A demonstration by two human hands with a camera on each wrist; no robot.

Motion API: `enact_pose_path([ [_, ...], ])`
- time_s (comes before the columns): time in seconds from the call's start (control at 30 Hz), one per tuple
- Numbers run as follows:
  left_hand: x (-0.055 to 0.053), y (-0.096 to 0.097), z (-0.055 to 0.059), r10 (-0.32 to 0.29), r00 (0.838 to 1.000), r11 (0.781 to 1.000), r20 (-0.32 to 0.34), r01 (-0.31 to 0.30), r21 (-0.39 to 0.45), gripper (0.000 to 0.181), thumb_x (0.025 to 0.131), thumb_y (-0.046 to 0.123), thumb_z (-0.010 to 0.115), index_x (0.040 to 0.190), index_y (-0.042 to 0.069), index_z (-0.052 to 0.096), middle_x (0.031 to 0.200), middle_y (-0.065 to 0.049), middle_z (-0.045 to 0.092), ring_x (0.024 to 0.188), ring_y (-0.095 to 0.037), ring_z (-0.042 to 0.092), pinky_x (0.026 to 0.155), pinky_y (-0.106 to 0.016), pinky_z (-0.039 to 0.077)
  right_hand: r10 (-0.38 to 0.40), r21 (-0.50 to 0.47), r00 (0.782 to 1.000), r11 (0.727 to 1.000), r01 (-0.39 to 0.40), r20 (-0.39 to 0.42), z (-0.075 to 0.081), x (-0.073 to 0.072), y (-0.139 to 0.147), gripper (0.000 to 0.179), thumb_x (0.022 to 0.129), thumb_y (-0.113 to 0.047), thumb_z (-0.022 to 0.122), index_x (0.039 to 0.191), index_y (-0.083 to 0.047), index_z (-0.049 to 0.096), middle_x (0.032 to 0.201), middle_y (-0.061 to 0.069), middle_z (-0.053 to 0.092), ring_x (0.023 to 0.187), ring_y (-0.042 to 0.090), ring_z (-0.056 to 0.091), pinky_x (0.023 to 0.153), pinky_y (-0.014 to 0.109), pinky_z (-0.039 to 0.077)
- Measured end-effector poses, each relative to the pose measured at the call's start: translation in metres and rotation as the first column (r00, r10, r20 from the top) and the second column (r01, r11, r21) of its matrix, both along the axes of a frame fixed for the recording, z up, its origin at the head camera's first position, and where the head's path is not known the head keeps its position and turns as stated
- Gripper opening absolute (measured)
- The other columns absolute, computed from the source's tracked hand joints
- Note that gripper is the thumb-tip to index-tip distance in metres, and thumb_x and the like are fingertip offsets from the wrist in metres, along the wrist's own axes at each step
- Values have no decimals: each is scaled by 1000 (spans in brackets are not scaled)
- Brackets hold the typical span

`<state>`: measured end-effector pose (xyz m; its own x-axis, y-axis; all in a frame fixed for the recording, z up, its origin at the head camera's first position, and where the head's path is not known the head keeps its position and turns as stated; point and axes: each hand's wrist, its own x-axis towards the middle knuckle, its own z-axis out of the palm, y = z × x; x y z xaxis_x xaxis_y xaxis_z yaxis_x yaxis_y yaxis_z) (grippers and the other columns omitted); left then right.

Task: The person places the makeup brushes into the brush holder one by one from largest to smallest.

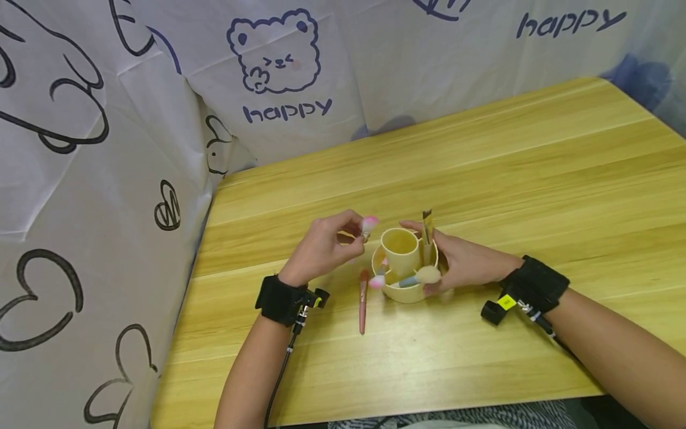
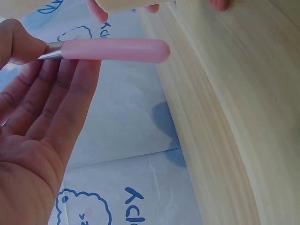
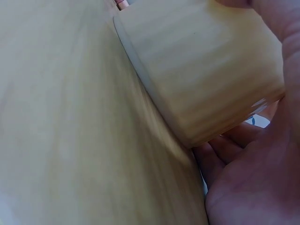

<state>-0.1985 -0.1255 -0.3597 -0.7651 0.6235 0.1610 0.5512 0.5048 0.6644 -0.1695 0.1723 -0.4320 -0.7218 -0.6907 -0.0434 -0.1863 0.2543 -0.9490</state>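
Note:
My left hand [image 1: 326,249] pinches a makeup brush [image 2: 115,50] at its silver ferrule. The brush has a pink handle and white bristles with pink tips. To its right on the table stands a round cream-yellow brush holder [image 1: 409,294] with a smaller cup [image 1: 402,259] in its middle. My right hand [image 1: 468,259] grips the holder from the right, thumb and fingers curved round its wall. In the outer ring lean a fluffy pale brush [image 1: 427,274], a pink-tipped brush [image 1: 377,282] and something slim and upright [image 1: 427,229] with a dark tip.
A makeup brush [image 1: 362,307] with reddish bristles and a pink handle lies on the wooden table [image 1: 482,357], left of the holder. White cloth [image 1: 343,53] with drawings hangs behind and to the left. Black straps with small cameras and cables circle both wrists.

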Motion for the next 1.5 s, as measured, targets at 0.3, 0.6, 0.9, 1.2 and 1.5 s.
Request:
enact_pose_path([
  [0.3, 0, 1, 0, -17, 1000, 999, -11, 18, 43, 18, 93, 4, 62, 111, 6, 67, 102, -12, 76, 98, -25, 77, 86, -36, 67, -10, -27, 999, 1000, 11, 35, 1, 0, -1, 119, 76, -26, 94, 163, -38, 13, 154, -5, 49, 140, 23, 49, 121, 54, 37],
  [0.6, 0, 2, -1, -36, 998, 996, -43, 40, 85, 19, 93, 2, 62, 112, 4, 67, 102, -12, 76, 95, -22, 76, 87, -33, 66, -1, -47, 1000, 999, -1, -29, -2, -3, -3, 109, 79, -26, 92, 160, -41, 21, 151, -7, 50, 135, 23, 53, 115, 49, 44],
  [0.9, 3, 4, 2, -24, 998, 993, -55, 30, 112, 19, 95, 3, 63, 114, 5, 66, 103, -13, 75, 99, -25, 76, 88, -33, 66, 13, -25, 999, 1000, -14, -33, 1, -2, -1, 110, 80, -28, 91, 161, -43, 19, 152, -9, 49, 135, 18, 54, 113, 27, 47],
  [1.2, 7, 6, 5, -31, 998, 987, -58, 40, 155, 19, 93, 1, 64, 112, 4, 66, 103, -14, 75, 97, -25, 76, 89, -30, 65, 27, -18, 998, 999, -28, -50, 0, -2, 0, 107, 82, -27, 89, 162, -39, 19, 151, -4, 52, 134, 21, 56, 112, 32, 48],
  [1.5, 8, 5, 6, -46, 998, 974, -43, 54, 220, 23, 91, -1, 67, 114, 4, 68, 103, -13, 74, 96, -24, 75, 90, -26, 64, 19, -1, 998, 1000, -19, -66, -1, -2, 1, 97, 82, -19, 87, 160, -28, 30, 146, 0, 58, 130, 21, 57, 113, 30, 46],
])
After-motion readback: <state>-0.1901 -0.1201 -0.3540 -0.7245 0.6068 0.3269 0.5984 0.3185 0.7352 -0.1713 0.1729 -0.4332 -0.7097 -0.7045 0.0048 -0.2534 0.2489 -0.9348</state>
